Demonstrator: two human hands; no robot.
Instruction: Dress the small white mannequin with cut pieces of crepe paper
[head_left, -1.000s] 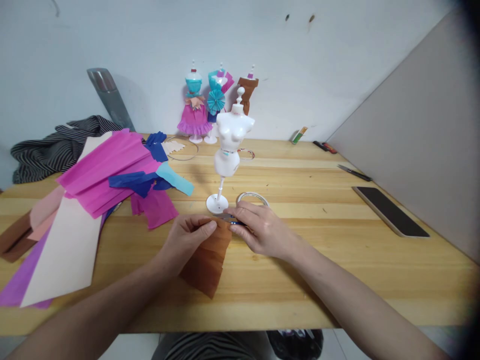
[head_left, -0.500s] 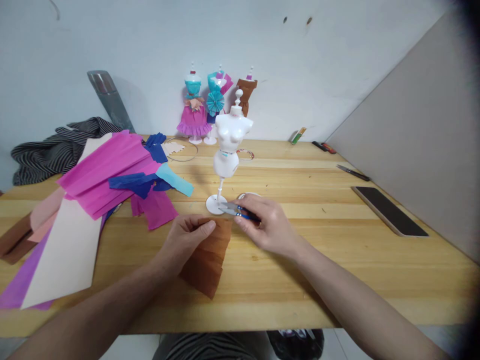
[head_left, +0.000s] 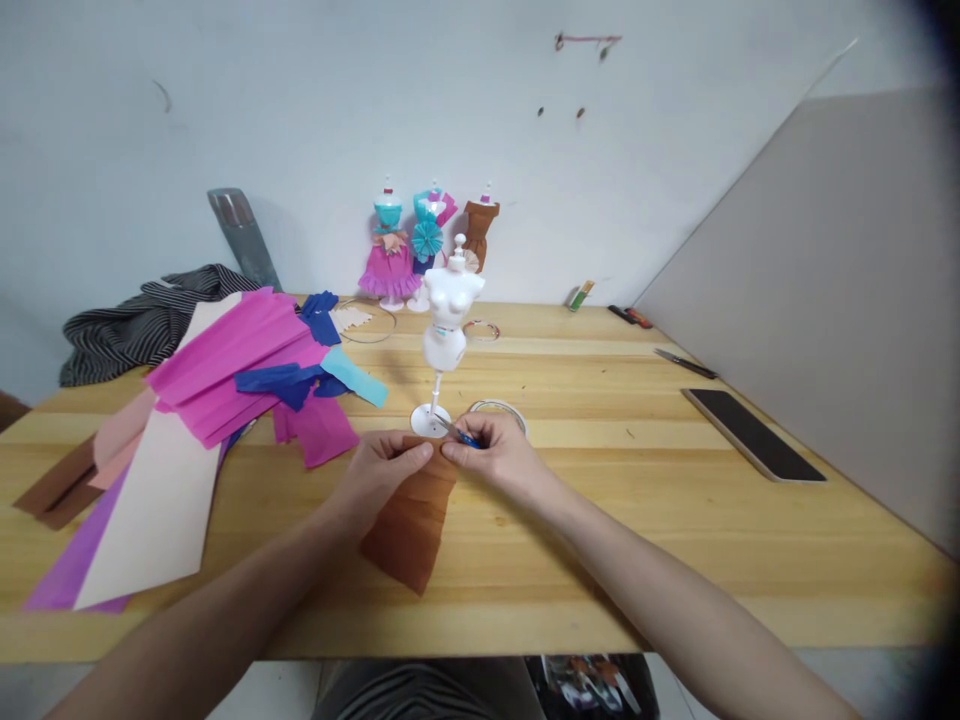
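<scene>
Above the near edge of the pale wooden worktop point(head_left: 720, 600), the left hand point(head_left: 386, 472) pinches the top of a crinkled, rust-brown paper strip point(head_left: 411, 530), which hangs down towards that edge. The right hand point(head_left: 496, 452) grasps small blue-handled metal snips point(head_left: 466, 438), blades pointing away to the upper left, its thumb at the strip's upper right corner; whether it also grips the paper is hard to tell. Just beyond stands a bare white plastic dress form point(head_left: 446, 320) on a round base, upright. A heap of pink, blue and cream paper sheets point(head_left: 232, 365) covers the worktop's left side; a flat black-screened phone point(head_left: 754, 432) lies near the right edge.
</scene>
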